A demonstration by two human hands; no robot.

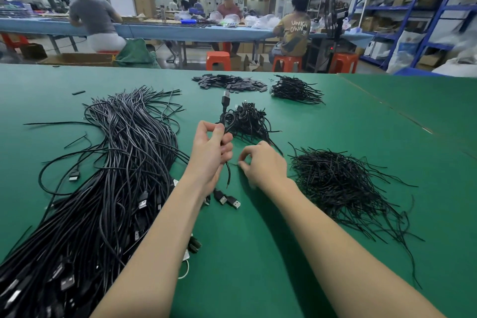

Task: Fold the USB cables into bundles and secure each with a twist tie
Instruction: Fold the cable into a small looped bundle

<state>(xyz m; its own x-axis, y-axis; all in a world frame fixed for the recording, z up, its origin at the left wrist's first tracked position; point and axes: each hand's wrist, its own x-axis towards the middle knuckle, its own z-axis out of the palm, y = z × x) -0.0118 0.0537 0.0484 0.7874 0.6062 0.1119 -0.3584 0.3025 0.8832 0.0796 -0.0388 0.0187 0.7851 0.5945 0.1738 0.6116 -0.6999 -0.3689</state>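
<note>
My left hand (211, 148) grips a folded black USB cable (226, 111); its plug sticks up above my fingers and its loose end hangs below my palm. Beside it, my right hand (263, 162) is low over the green table (258, 253), thumb and forefinger pinching a thin twist tie (233, 163) that is hard to make out. A big heap of loose USB cables (116, 162) lies to the left. The pile of black twist ties (340, 183) spreads to the right. Tied bundles (249, 121) sit just behind my hands.
A second heap of tied bundles (296, 89) and a pile of small black parts (229, 82) lie at the back of the table. Two loose USB plugs (227, 200) rest near my left wrist. People sit at benches beyond the table's far edge.
</note>
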